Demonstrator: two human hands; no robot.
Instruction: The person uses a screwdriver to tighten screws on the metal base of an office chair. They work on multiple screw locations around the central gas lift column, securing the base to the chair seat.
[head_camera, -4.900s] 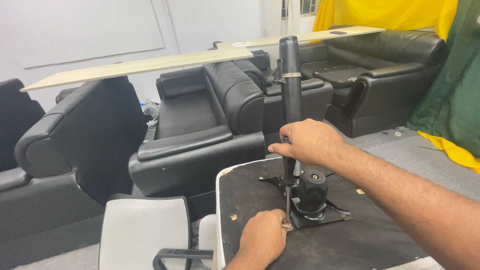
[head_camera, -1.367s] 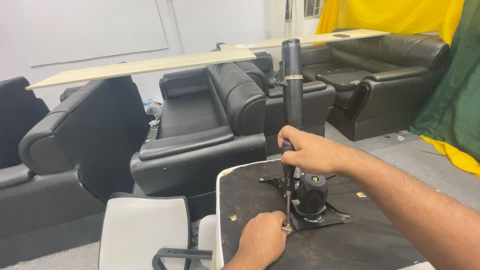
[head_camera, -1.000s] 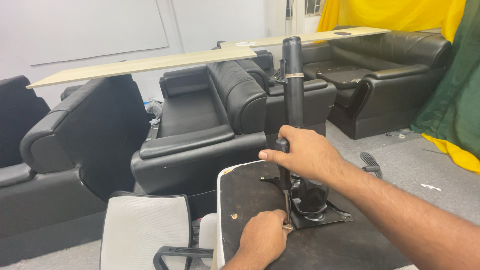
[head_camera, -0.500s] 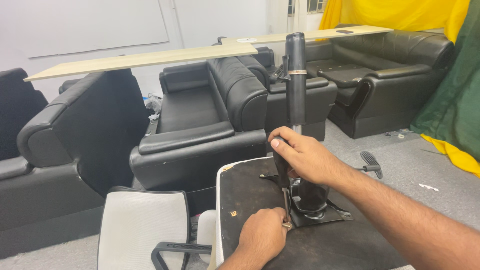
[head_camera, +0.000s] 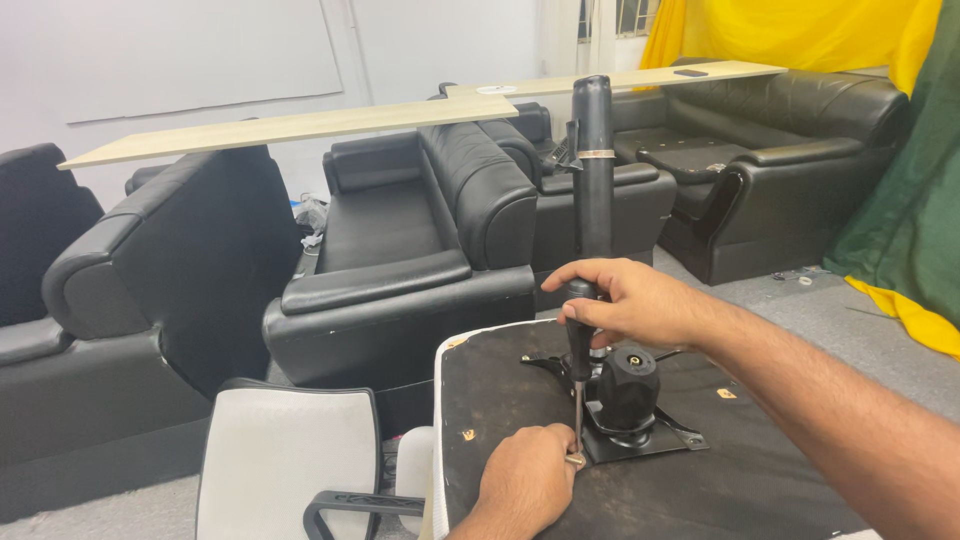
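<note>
Head view: you are driving a screw into the chair plate.
Your right hand (head_camera: 640, 300) is closing its fingers around the screwdriver (head_camera: 578, 345) handle; your left hand (head_camera: 525, 478) is pinching the screw (head_camera: 575, 461) at the tip, on the upturned seat (head_camera: 500, 400). If the tip is slipping, it is likely jabbing those fingers.

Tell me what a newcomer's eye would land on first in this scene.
First, the tall black gas-lift column standing upright from the metal mounting plate on the overturned chair seat's underside, in the centre foreground. Right beside it, the right hand grips a screwdriver held vertically, while the left hand steadies its tip at the plate's corner. Behind, black leather sofas carry long pale wooden boards.
</note>
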